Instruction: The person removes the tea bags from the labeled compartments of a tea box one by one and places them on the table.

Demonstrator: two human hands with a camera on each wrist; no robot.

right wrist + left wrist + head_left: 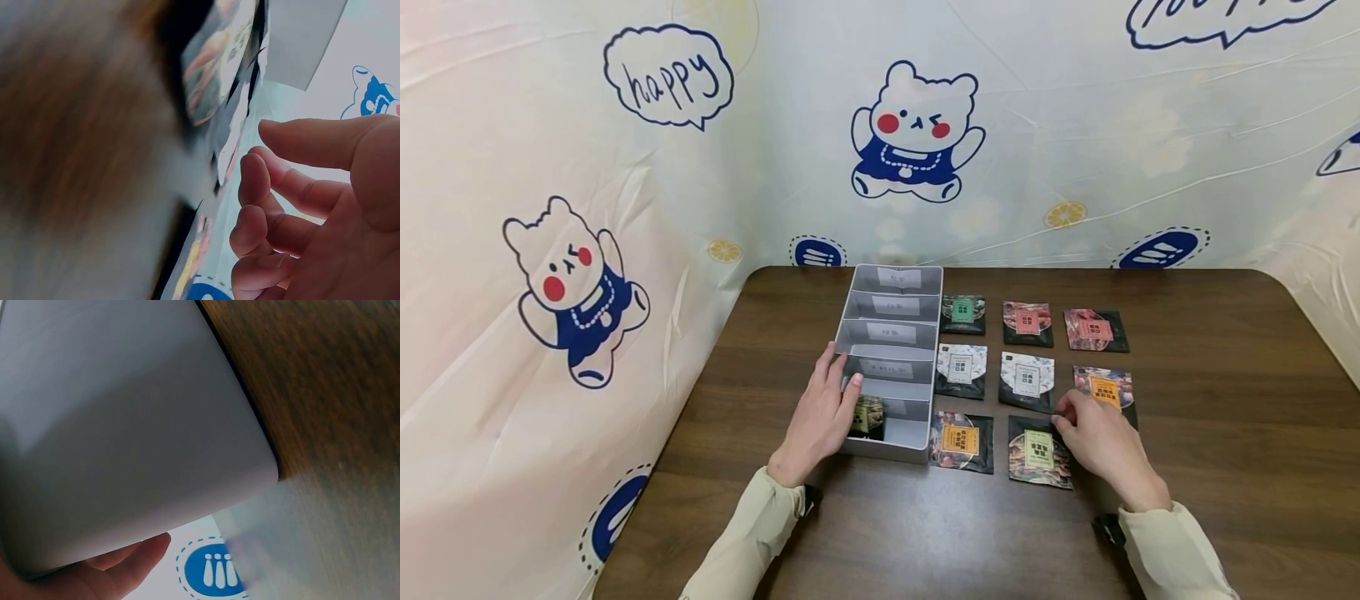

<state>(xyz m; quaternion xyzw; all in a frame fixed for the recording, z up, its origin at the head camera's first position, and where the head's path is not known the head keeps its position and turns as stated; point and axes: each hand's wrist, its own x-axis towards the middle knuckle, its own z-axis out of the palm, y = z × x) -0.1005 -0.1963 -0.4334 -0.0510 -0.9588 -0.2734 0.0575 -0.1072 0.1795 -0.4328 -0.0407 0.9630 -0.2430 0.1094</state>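
Note:
My left hand (822, 408) rests on the left rim of a grey divided box (934, 350), its thumb over the inside. In the left wrist view, the box's smooth outer wall (144, 437) hides most of that hand. A dark tea sachet (869, 417) lies in the nearest compartment, partly behind the thumb. My right hand (1101, 442) is at the upper right edge of a tea sachet with a light green label (1039, 451), flat on the table. Its loosely bent fingers (253, 178) have nothing between them and the thumb in the right wrist view.
Beside the box lie several sachets in rows: green-labelled (963, 314), red-labelled (1027, 323), pink-labelled (1094, 331), white (961, 371) and orange-labelled (961, 442). An orange-labelled one (1105, 387) is partly behind the right hand. Paper labels mark the compartments. A printed cloth (805, 125) hangs behind the brown table (1225, 400).

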